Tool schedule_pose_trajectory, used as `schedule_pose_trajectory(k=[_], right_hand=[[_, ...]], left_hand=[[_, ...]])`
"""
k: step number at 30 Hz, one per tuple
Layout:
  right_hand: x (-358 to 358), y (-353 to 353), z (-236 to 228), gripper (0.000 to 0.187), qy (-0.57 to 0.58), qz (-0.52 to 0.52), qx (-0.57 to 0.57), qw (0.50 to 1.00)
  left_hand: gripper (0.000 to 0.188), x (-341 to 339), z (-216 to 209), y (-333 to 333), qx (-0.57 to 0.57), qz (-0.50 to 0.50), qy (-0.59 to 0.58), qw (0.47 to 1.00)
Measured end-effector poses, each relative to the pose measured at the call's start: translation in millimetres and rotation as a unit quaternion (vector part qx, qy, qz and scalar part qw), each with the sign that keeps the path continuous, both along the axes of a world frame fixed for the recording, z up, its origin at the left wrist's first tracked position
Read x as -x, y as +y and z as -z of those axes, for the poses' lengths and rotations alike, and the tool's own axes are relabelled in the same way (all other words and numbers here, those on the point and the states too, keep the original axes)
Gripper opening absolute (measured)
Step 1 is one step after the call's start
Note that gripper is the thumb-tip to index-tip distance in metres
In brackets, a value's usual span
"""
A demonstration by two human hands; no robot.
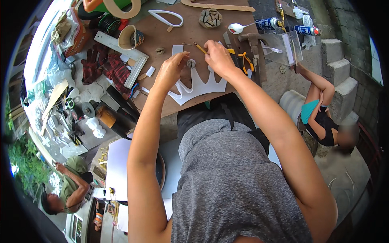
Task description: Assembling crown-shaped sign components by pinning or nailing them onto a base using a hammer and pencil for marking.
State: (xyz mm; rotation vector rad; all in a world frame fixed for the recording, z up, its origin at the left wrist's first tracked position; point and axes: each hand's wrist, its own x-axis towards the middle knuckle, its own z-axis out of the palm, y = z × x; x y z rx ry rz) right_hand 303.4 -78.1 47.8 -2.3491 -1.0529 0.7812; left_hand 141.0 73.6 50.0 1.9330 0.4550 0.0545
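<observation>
A white crown-shaped cutout (198, 90) lies flat on the brown work table, near its front edge. A small round grey disc (191, 63) rests at the tip of one of its points. My left hand (172, 69) hovers at the crown's left side, fingers loosely bent toward the disc, with nothing visible in them. Between the fingers of my right hand (219, 58) is a yellow pencil (200, 48), its tip directed up and left. A white strip (177, 49) lies behind my left hand.
Right of my right hand lie orange-handled pliers (245, 61), a hammer (248, 37) and spray cans (269, 23). A metal square (137, 72), a cup (130, 37), red-black gloves (115, 72) and an angle grinder (107, 115) crowd the left. Two people (324, 117) (75, 182) are nearby.
</observation>
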Motion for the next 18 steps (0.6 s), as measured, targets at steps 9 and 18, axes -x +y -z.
schedule_pose_trajectory(k=[9, 18], right_hand=[[-4.0, -9.8, -20.8, 0.02, 0.066, 0.077, -0.039, 0.994], [10.3, -3.5, -18.5, 0.019, 0.237, 0.068, 0.003, 0.969]], left_hand=[[0.037, 15.2, -6.0, -2.5, -0.092, -0.023, 0.004, 0.995], [0.034, 11.5, 7.7, -12.2, -0.081, -0.022, -0.028, 0.996]])
